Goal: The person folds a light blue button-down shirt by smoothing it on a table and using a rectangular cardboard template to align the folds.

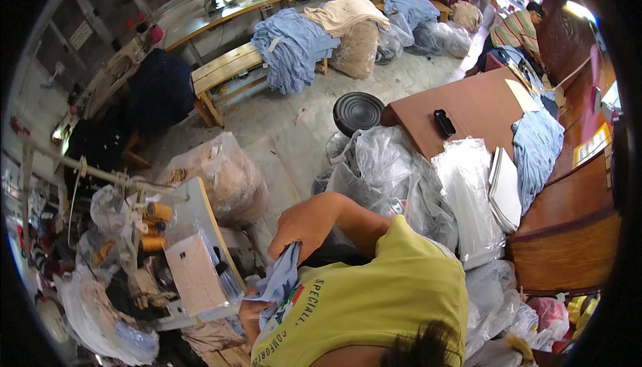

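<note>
At the lower middle, my right hand [289, 234] is closed on a light blue cloth garment [284, 274], which hangs crumpled in front of my yellow shirt. Below it, my left hand [251, 315] is closed at the lower end of the same cloth; my shirt and the cloth partly hide its fingers. Close by on the left is a pale work table [200, 196] with a pale pink folded cloth piece [195, 270] on it. Orange-brown thread cones [155, 223] stand beside it.
Plastic bags [381, 173] crowd my right, beside a brown table [435, 109]. A bag of pinkish cloth [217, 176] lies ahead, and a wooden bench [227, 69] carries blue garments [291, 46]. A black round stool [358, 113] stands midway. Two people are at the far right.
</note>
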Available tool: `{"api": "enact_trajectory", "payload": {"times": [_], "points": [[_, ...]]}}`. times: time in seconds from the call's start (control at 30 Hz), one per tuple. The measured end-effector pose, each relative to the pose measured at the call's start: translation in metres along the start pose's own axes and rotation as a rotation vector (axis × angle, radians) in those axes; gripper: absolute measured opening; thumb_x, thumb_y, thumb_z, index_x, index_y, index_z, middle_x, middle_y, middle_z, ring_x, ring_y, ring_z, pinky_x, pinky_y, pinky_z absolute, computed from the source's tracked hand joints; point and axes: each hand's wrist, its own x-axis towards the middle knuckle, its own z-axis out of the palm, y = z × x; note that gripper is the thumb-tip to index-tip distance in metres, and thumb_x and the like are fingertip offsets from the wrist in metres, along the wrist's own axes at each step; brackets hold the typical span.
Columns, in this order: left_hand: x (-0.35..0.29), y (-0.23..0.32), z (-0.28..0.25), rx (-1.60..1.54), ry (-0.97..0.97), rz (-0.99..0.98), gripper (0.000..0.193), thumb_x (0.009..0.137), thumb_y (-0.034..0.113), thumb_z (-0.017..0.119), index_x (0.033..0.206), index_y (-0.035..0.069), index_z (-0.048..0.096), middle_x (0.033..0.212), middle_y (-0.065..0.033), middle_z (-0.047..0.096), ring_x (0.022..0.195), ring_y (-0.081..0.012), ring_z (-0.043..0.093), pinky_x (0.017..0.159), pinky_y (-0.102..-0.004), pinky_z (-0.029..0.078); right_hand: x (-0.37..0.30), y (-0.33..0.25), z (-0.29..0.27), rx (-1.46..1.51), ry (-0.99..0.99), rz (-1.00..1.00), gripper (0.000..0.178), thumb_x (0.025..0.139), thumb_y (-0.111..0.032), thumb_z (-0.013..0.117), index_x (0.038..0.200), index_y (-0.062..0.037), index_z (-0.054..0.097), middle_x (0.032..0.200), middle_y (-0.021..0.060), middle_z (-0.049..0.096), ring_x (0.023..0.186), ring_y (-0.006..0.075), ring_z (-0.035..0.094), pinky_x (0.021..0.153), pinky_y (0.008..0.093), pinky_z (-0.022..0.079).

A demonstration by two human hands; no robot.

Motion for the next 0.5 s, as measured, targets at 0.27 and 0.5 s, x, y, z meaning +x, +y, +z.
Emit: {"api": "enact_trajectory", "payload": {"times": [0.27, 0.5], "points": [[0.113, 0.066, 0.001, 0.078, -0.112, -0.074, 0.033, 0.069, 0.002, 0.069, 0.1, -0.001, 0.059, 0.091, -0.0026, 0.06, 0.081, -0.0158, 0.056, 0.074, -0.03, 0.043, -0.061, 0.046, -0.032, -0.147, 0.475, 0.13, 0.022, 0.072, -0.016, 0.063, 0.09, -0.0062, 0.054, 0.068, 0.0137, 0.058, 0.065, 0.0346, 0.055, 0.056, 0.04, 0.041], [0.225, 0.137, 0.013, 0.281, -0.4, -0.362, 0.036, 0.068, 0.003, 0.071, 0.102, 0.002, 0.06, 0.092, -0.0015, 0.059, 0.085, -0.0146, 0.054, 0.078, -0.03, 0.042, -0.07, 0.062, -0.042, -0.261, 0.951, 0.621, 0.033, 0.066, -0.011, 0.065, 0.097, -0.0066, 0.055, 0.07, 0.0157, 0.058, 0.065, 0.0351, 0.057, 0.058, 0.0413, 0.043]]}}
